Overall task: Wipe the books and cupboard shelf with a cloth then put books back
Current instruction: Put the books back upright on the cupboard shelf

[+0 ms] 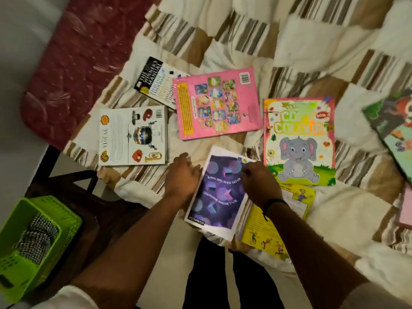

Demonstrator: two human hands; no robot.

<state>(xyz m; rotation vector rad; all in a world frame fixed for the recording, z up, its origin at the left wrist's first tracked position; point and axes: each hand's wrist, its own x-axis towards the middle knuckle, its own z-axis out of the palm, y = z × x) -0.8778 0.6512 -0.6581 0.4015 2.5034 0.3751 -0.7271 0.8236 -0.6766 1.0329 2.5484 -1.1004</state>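
At the right edge, two or three more books [394, 130] are running out of frame, too blurred to read. A yellow picture book [263, 233] is lying half buried under the purple-covered book [219, 192] and the right forearm. A black-and-white book [151, 79] is slipping partly beneath the pink book [216, 103]. In the green basket [13, 241] at lower left, a checked cloth [35, 237] is sitting bunched, only its top showing.

The left hand [182, 177] is lying relaxed on the striped quilt [301, 41], fingers fairly straight, its thumb side touching the purple book's left edge. The right hand [259, 186], a black band [273, 202] circling its wrist, is bending its fingers down onto that book's far right corner. Whether they are pinching the cover cannot be told, since the hand is hiding them.

The purple book is resting at the near edge of the bed, between the two hands. An elephant colouring book [298, 141] is lying just beyond it, and a white book [131, 134] of musical instruments is lying to the left.
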